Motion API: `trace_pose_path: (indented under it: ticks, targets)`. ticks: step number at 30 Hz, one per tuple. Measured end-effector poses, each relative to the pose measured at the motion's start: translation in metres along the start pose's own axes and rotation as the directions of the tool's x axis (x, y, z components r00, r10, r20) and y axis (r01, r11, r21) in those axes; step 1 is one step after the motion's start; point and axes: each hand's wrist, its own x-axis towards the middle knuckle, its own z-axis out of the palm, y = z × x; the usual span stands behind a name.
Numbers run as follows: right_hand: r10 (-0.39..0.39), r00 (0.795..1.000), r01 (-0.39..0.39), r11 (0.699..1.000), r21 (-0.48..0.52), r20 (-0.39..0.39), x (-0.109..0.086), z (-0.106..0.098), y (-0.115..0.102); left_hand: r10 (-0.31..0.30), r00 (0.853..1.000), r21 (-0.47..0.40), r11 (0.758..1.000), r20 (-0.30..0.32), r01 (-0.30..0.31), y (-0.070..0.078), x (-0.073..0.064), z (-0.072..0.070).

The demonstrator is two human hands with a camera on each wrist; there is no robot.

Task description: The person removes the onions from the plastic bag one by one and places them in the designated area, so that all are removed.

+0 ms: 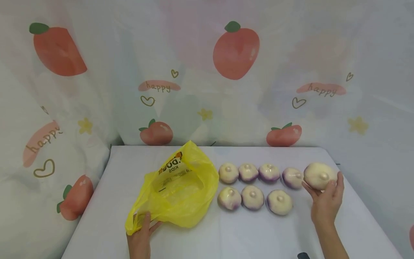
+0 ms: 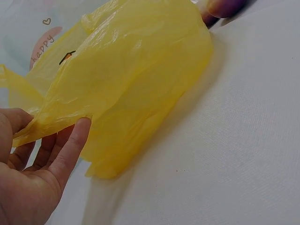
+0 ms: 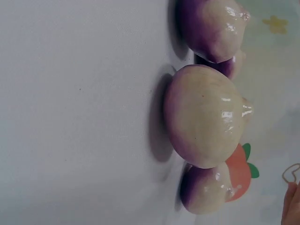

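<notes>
On the left, my left hand [image 1: 141, 232] pinches the rim of a yellow plastic bag [image 1: 194, 212] printed with dark lettering. Thumb and fingers grip the film in the left wrist view, where the bag [image 2: 136, 79] spreads above the white surface. At the right, my right hand [image 1: 326, 207] holds a white turnip [image 1: 317, 175] raised near the end of the rows. Several white-and-purple turnips [image 1: 253, 197] lie in two rows between the hands. Only fingertips [image 3: 291, 206] of the right hand show in its wrist view, with turnips [image 3: 206, 117] on the table beyond.
The white table [image 1: 258, 237] carries the turnips and bag. A patterned curtain [image 1: 200, 64] with fruit prints hangs behind it and along the sides. A small dark object [image 1: 303, 255] pokes in at the bottom edge, near the right forearm.
</notes>
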Motion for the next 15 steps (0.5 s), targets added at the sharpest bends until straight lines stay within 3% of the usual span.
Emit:
trace_pose_path:
  ticks: [5,7,11,13,15]
  targets:
    - [0.051,0.998,-0.054,0.996,0.077,0.037,0.002,-0.007,-0.001,0.007,0.999,0.012,1.0,-0.033,-0.007,-0.013,0.007,0.0]
    - [0.043,0.997,-0.046,0.998,0.05,0.058,0.002,-0.008,0.0,0.009,0.999,0.014,1.0,-0.042,-0.008,-0.022,0.012,-0.001]
    - [0.03,0.994,-0.009,0.979,-0.201,0.102,0.0,-0.014,0.0,0.024,0.999,0.009,1.0,-0.04,-0.023,-0.036,0.021,-0.005]
    - [0.058,0.99,-0.006,0.928,-0.373,0.128,0.0,-0.02,-0.001,0.038,0.999,-0.016,0.999,-0.022,-0.038,-0.039,0.024,-0.007]
    - [0.125,0.98,-0.006,0.795,-0.607,0.154,0.0,-0.028,-0.003,0.042,0.999,-0.018,0.999,-0.011,-0.042,-0.037,0.022,-0.007]
